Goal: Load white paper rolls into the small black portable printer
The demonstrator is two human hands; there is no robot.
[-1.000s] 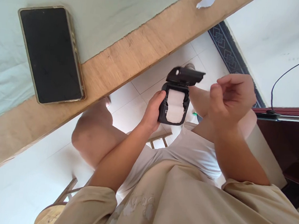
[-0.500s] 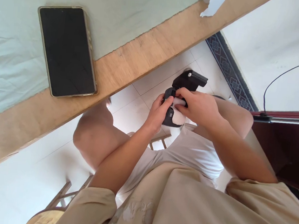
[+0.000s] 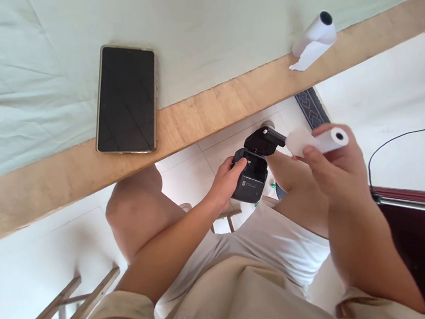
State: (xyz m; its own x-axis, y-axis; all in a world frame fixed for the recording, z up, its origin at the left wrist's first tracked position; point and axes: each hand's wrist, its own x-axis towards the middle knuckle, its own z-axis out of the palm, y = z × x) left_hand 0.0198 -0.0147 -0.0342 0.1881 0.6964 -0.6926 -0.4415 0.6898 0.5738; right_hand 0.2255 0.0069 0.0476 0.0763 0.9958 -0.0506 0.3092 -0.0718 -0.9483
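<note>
My left hand (image 3: 227, 180) grips a small black label printer (image 3: 250, 186) above my lap, its thumb at the rim of the hollow paper bay. The printer's lid (image 3: 261, 140) is swung up away from me, and no roll shows in the bay. Off to the right, my right hand (image 3: 341, 167) is closed on a small white paper roll (image 3: 330, 141), with a loose flap of paper hanging toward the printer. The roll's dark core hole faces right. Another white paper roll (image 3: 314, 41) with a torn loose end stands on the table.
A tablet in a clear case (image 3: 129, 101) lies on the table's pale green cloth (image 3: 217, 34), partly over the bare wooden edge (image 3: 218, 102). Wooden stool legs (image 3: 86, 298) are at lower left. A thin black cable (image 3: 398, 140) runs along the right, above a dark red surface (image 3: 408, 233).
My right hand has drawn the paper roll out of the printer and moved it right and up. The left hand still holds the printer. The view has shifted, showing more of the table's roll.
</note>
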